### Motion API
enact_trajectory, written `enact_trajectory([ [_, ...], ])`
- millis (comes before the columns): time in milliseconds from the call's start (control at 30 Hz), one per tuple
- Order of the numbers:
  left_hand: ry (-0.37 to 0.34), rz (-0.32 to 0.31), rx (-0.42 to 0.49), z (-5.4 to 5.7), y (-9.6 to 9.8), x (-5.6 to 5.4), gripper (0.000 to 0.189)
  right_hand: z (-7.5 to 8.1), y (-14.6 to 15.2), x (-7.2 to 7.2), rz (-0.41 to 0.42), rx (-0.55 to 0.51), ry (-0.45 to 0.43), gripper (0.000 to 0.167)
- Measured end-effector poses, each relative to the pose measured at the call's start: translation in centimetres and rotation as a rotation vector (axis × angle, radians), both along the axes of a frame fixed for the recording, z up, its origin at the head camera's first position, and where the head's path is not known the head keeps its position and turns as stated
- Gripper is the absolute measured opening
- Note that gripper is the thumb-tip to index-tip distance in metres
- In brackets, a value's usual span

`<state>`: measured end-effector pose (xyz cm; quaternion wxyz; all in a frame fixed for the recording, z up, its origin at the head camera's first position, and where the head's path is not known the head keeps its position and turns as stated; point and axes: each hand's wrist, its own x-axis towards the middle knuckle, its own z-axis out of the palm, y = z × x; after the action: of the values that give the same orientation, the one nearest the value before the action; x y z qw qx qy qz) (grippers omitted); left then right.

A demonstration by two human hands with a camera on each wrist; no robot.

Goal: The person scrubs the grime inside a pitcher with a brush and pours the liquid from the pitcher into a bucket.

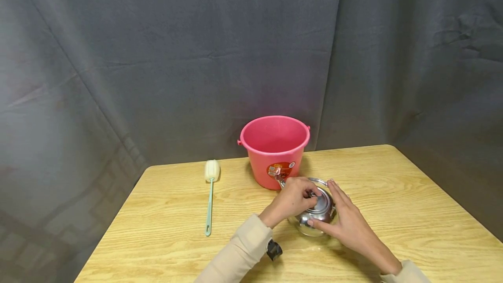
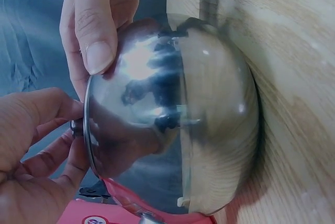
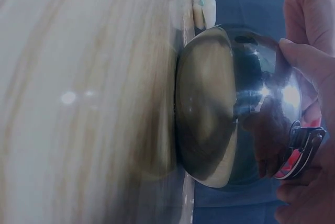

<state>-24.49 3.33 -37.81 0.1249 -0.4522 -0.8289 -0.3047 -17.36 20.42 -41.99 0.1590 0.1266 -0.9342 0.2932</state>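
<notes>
A shiny stainless-steel kettle (image 1: 308, 224) stands upright on the wooden table, its spout (image 1: 281, 181) pointing toward the bucket. My left hand (image 1: 292, 198) is over the lid (image 1: 324, 203), with thumb and fingers pinching its small dark knob (image 2: 77, 127). The lid lies on the kettle's top in the left wrist view. My right hand (image 1: 347, 222) holds the kettle from the right, thumb against the near side and fingers by the metal handle (image 1: 317, 181). The right wrist view shows the handle's bracket (image 3: 309, 139) close to those fingers.
Just behind the kettle stands a pink bucket (image 1: 257, 160) with a red label. To the left lies a sponge brush (image 1: 212, 170) with a long pale-green handle (image 1: 209, 211). Dark grey curtain (image 1: 196, 64) hangs behind the table (image 1: 165, 222).
</notes>
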Motion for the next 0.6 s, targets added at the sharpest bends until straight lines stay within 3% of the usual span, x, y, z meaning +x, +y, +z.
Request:
enact_trajectory([
  [600,-0.031,0.021,0.006,-0.04,0.13,-0.11,0.012,-0.04,0.02,0.02,-0.001,0.004,-0.004,0.111],
])
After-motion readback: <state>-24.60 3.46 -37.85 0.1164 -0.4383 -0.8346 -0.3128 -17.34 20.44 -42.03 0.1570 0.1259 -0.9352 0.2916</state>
